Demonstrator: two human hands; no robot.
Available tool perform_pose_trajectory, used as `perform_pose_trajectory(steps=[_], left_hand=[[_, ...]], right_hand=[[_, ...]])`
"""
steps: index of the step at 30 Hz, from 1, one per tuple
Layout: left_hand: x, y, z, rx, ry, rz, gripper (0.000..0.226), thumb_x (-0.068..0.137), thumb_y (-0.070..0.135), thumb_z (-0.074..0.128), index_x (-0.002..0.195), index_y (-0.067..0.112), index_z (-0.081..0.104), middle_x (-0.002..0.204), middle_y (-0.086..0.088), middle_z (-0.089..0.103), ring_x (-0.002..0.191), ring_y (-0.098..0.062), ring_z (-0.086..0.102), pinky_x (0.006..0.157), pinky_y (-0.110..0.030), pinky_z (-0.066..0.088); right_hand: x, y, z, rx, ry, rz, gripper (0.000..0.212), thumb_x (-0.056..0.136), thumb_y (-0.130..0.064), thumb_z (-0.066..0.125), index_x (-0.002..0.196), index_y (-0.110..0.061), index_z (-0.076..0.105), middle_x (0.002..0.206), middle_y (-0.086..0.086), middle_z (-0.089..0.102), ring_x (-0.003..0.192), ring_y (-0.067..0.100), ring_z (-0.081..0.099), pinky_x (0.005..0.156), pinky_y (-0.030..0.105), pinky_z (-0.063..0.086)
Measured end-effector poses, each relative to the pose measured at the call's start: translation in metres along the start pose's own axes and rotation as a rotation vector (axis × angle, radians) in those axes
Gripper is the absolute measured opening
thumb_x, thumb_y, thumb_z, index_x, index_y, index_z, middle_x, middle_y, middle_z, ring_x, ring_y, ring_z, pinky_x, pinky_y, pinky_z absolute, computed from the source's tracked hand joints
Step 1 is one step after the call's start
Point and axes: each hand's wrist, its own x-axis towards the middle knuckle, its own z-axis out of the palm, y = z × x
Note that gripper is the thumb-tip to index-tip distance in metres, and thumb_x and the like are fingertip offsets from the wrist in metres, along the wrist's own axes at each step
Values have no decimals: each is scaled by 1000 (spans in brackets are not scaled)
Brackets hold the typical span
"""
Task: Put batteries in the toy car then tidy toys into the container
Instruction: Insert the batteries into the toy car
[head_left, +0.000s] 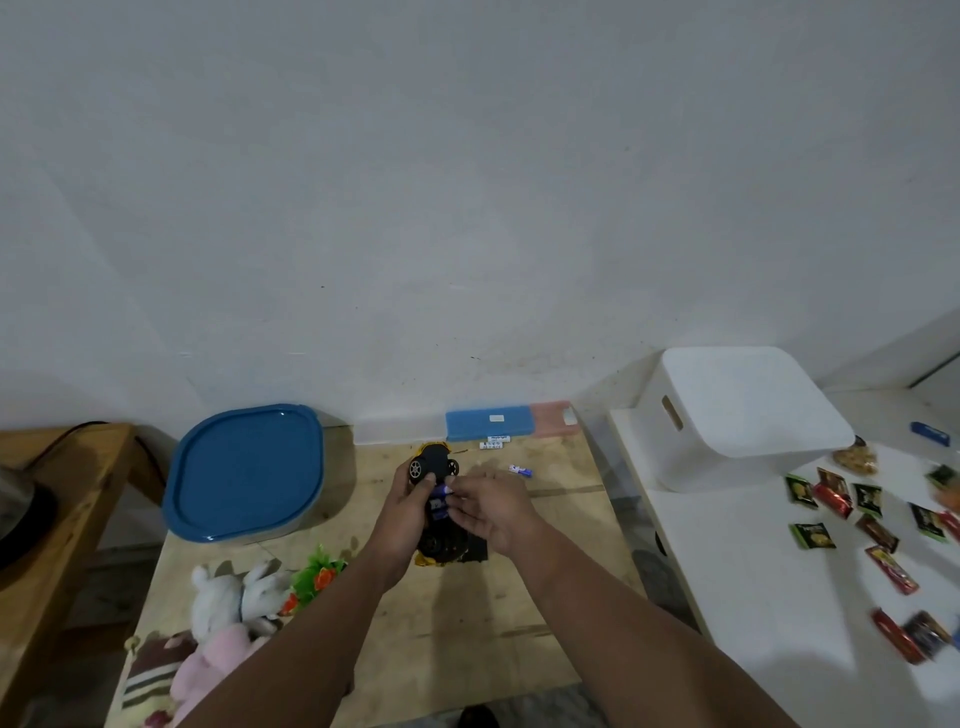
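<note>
At the centre of the frame, the left hand (402, 512) grips the upturned toy car (435, 499) above the wooden surface (519, 613), while the right hand (491, 512) pinches a battery (441, 503) at its underside, the lidded container (244, 473) at left.

the light is dim, flat and cool, with a bluish-grey cast over the wall (467, 182). the white table (737, 561) at the right is the brightest part and holds a soft shadow under the white bin (748, 415). the blue lid (244, 467) carries a faint sheen. wide-angle bending curves the edges, and the snack packets (883, 519) at the far right smear into blur. fine detail is soft and grainy throughout
</note>
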Motion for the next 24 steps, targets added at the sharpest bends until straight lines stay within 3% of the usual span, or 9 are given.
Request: perform_pose_trajectory(steps=[5, 8, 11, 13, 15, 17, 20, 24], left_hand=[[5, -3, -10, -116, 98, -44, 26, 109, 26, 50, 134, 33, 55, 130, -12, 67, 114, -33, 68, 100, -54, 56], [8, 0, -18, -194, 140, -88, 29, 109, 24, 50, 137, 31, 52, 127, -12, 67, 112, -34, 68, 88, -47, 58], [8, 4, -22, -235, 112, -132, 32, 109, 25, 51, 141, 30, 53, 127, -13, 69, 111, -35, 70, 87, -48, 59], [8, 6, -22, -225, 83, -147, 34, 108, 27, 53, 142, 30, 54, 128, -13, 70, 112, -35, 70, 91, -53, 59], [8, 7, -21, -216, 64, -151, 35, 108, 27, 53, 142, 29, 54, 129, -13, 69, 114, -35, 70, 94, -55, 58], [7, 8, -18, -204, 54, -143, 31, 109, 26, 52, 140, 28, 55, 128, -13, 70, 114, -35, 70, 93, -53, 58], [7, 6, -13, -182, 40, -134, 30, 108, 27, 53, 138, 28, 57, 128, -11, 70, 114, -32, 70, 87, -48, 59], [8, 4, -12, -74, -13, -136, 32, 106, 41, 55, 134, 28, 63, 126, -10, 73, 114, -29, 72, 98, -52, 57]], right_hand=[[5, -18, -16, 201, 24, -20, 22, 90, 5, 67, 112, 4, 65, 102, 23, 75, 94, 33, 74, 77, 39, 62], [7, -30, -25, 220, 61, -14, 18, 92, 2, 62, 110, 6, 64, 88, 20, 73, 71, 26, 70, 62, 32, 57], [4, -34, -27, 210, 125, 15, 25, 92, 3, 46, 107, -2, 65, 70, 9, 57, 53, 14, 46, 54, 27, 42], [2, -32, -25, 94, 155, 6, 27, 90, 0, 40, 99, -4, 66, 65, 3, 48, 51, 11, 37, 50, 25, 33], [-3, -27, -21, -155, 136, -29, 19, 86, -7, 48, 89, -6, 66, 66, 1, 48, 50, 11, 36, 45, 24, 29], [-6, -22, -16, -481, 60, -131, 10, 85, -14, 62, 84, -8, 70, 70, 2, 56, 54, 12, 45, 48, 26, 35], [0, -8, -9, -805, -84, -382, 14, 90, -18, 68, 94, -10, 79, 85, 1, 70, 73, 11, 64, 71, 31, 56], [1, 4, -6, -979, -169, -556, 15, 89, -22, 70, 102, -27, 76, 85, -11, 65, 81, 4, 63, 70, 18, 52]])
